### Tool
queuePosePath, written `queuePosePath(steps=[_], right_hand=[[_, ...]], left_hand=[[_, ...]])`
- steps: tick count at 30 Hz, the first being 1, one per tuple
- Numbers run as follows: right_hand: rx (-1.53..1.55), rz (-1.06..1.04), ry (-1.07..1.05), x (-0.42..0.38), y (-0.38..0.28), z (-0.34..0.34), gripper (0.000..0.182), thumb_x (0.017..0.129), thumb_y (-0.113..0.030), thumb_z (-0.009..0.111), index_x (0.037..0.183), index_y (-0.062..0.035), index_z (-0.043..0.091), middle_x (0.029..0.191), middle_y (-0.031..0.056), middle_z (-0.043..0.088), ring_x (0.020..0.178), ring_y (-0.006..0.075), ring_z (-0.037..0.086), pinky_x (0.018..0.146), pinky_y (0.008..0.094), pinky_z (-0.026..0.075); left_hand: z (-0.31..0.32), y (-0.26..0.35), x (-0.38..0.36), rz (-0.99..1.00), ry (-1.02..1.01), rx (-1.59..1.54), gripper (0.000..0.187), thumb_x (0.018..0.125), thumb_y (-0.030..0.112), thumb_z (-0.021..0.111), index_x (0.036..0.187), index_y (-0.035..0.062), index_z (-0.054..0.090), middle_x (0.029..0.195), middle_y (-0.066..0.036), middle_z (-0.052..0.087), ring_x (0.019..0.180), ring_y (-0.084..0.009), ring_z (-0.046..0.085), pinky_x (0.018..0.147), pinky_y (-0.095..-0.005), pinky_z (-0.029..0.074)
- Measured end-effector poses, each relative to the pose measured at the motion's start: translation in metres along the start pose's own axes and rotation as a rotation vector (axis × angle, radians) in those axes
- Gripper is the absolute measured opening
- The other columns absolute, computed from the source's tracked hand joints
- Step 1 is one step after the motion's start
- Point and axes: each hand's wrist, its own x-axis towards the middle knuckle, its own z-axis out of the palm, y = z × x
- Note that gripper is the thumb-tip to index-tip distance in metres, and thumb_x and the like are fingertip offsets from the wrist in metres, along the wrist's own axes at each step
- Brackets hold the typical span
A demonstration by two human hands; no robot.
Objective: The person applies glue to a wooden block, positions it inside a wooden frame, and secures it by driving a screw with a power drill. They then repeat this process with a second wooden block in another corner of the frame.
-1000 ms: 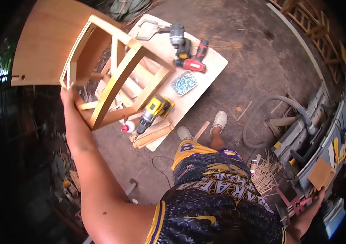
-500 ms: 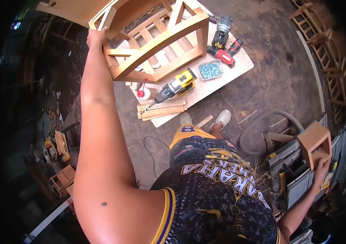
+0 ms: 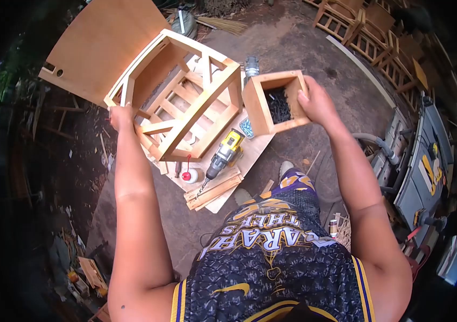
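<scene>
My left hand (image 3: 121, 117) is closed around the left edge of a light wooden chair frame (image 3: 202, 129), which lies tipped on a low work board (image 3: 258, 153). A broad curved wooden panel (image 3: 107, 45) rises at the frame's far left. In my right hand (image 3: 318, 103) is a square wooden box (image 3: 260, 110), gripped by its right wall with the thumb over the rim. Many small dark pieces (image 3: 278, 107), like screws, lie inside. The box hangs above the board's right side, partly covering a tub of bluish screws (image 3: 246, 127).
A yellow drill (image 3: 227, 153) lies on the board beside wooden strips (image 3: 215, 190) and a red-capped bottle (image 3: 192, 175). Another drill (image 3: 251, 65) is partly hidden behind the box. Wooden chairs (image 3: 371, 29) line the far right, and a grey machine (image 3: 424, 166) stands nearer on the right.
My right hand has carried the wooden box from the machine at lower right up over the board. The view has shifted, while my left hand keeps hold of the chair frame.
</scene>
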Motion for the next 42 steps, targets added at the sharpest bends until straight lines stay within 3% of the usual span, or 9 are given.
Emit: queuePosePath(steps=[6,10,15,18,26,34,38,41,42], right_hand=[[-0.102,-0.035,0.124,0.145,-0.027,-0.032,0.04,0.086,-0.018,0.061,0.124,-0.0093,0.055,0.109,0.0214,0.066,0.105,0.0384,0.061,0.091,0.0462,0.048],[-0.229,-0.209,-0.056,0.237,-0.025,-0.011,0.037,0.086,-0.017,0.062,0.122,-0.0121,0.058,0.111,0.0193,0.066,0.109,0.0365,0.06,0.092,0.0442,0.049],[-0.158,-0.276,-0.082,0.351,-0.018,0.064,0.031,0.086,-0.013,0.059,0.117,-0.0097,0.059,0.111,0.0206,0.065,0.106,0.0372,0.061,0.09,0.046,0.049],[-0.159,-0.314,-0.204,0.397,-0.016,0.139,0.025,0.086,-0.008,0.056,0.111,-0.0045,0.059,0.11,0.0224,0.065,0.106,0.0375,0.061,0.091,0.0463,0.049],[-0.135,-0.203,-0.594,0.395,0.013,0.287,0.032,0.082,-0.001,0.058,0.114,-0.0007,0.054,0.11,0.0226,0.065,0.106,0.0378,0.062,0.089,0.0447,0.051],[-0.282,-0.139,-0.882,0.375,0.05,0.363,0.057,0.078,-0.003,0.065,0.128,0.0076,0.04,0.109,0.0262,0.065,0.104,0.0365,0.064,0.085,0.0416,0.054],[-0.272,-0.066,-1.081,0.373,0.058,0.349,0.061,0.075,-0.005,0.068,0.128,0.0065,0.039,0.102,0.0251,0.067,0.099,0.038,0.065,0.085,0.0458,0.053],[-0.317,-0.349,-0.985,0.361,0.077,0.353,0.058,0.081,-0.002,0.061,0.134,0.0057,0.039,0.103,0.0268,0.066,0.097,0.0338,0.067,0.082,0.0412,0.055],[-0.284,-0.57,-0.654,0.347,0.064,0.326,0.036,0.085,-0.001,0.054,0.12,0.0026,0.055,0.104,0.0247,0.067,0.098,0.0329,0.067,0.083,0.0414,0.054]], left_hand=[[-0.003,0.004,-0.002,-0.029,-0.015,-0.006,0.079,0.08,0.039,0.072,0.134,-0.0094,0.039,0.12,-0.026,0.061,0.112,-0.0384,0.061,0.096,-0.0425,0.048],[0.004,-0.002,0.0,-0.017,0.066,0.039,0.072,0.08,0.041,0.072,0.132,-0.002,0.046,0.118,-0.025,0.063,0.109,-0.0393,0.061,0.095,-0.0439,0.048],[0.0,0.006,-0.005,0.007,0.064,0.154,0.083,0.083,0.039,0.069,0.144,-0.0043,0.032,0.122,-0.027,0.06,0.113,-0.0393,0.059,0.097,-0.0427,0.046],[-0.006,0.013,-0.013,-0.058,0.032,0.067,0.081,0.083,0.036,0.07,0.146,0.0032,0.032,0.127,-0.026,0.058,0.117,-0.0386,0.057,0.099,-0.0422,0.044],[0.003,0.0,-0.006,-0.021,0.071,0.055,0.081,0.082,0.035,0.072,0.146,0.0031,0.033,0.13,-0.025,0.056,0.119,-0.037,0.056,0.1,-0.0408,0.043],[0.01,-0.014,-0.001,0.046,0.096,-0.066,0.078,0.083,0.029,0.074,0.145,0.0006,0.035,0.129,-0.025,0.057,0.118,-0.0321,0.058,0.099,-0.0363,0.043],[0.012,-0.02,0.0,0.04,0.085,-0.116,0.08,0.082,0.031,0.074,0.145,0.0005,0.035,0.129,-0.025,0.056,0.119,-0.0328,0.057,0.099,-0.0369,0.043],[0.012,-0.023,0.001,0.03,0.079,-0.108,0.08,0.082,0.032,0.074,0.145,0.0012,0.035,0.131,-0.025,0.056,0.121,-0.0335,0.056,0.1,-0.0379,0.043],[0.013,-0.023,0.002,0.031,0.082,-0.122,0.081,0.082,0.033,0.074,0.146,0.002,0.035,0.131,-0.025,0.055,0.122,-0.0337,0.055,0.1,-0.0386,0.042]])
